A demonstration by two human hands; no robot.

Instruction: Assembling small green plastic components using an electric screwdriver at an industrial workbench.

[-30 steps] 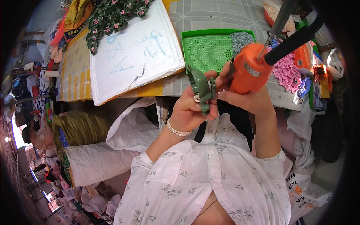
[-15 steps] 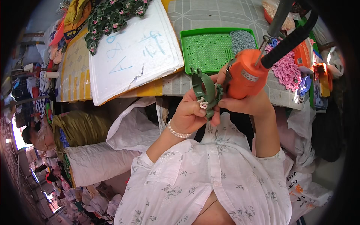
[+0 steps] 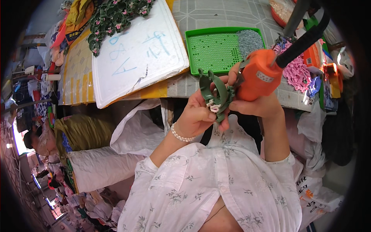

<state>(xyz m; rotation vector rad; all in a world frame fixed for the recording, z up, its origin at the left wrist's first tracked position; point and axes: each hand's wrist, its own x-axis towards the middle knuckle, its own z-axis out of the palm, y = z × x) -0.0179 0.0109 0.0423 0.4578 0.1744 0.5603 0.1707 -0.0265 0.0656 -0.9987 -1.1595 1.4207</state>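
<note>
My left hand is closed on a dark green curved plastic part with two small knobs at its upper end. By the left thumb, a small pale pink piece sits against the green part. An orange electric screwdriver is gripped in my right hand, its body leaning toward the green part. The right fingertips also reach the green part's right side. The screwdriver's tip and the spot where it meets the part are hidden by the fingers.
Behind my hands lies a green tray holding a heap of small grey pieces. A white board at the left bears several green-and-pink assemblies. Pink parts are heaped at the right. A black cable rises from the screwdriver.
The green part has turned slightly and shifted a little to the right, showing more of its opening and the pink piece. The screwdriver has moved slightly right with my right hand.
</note>
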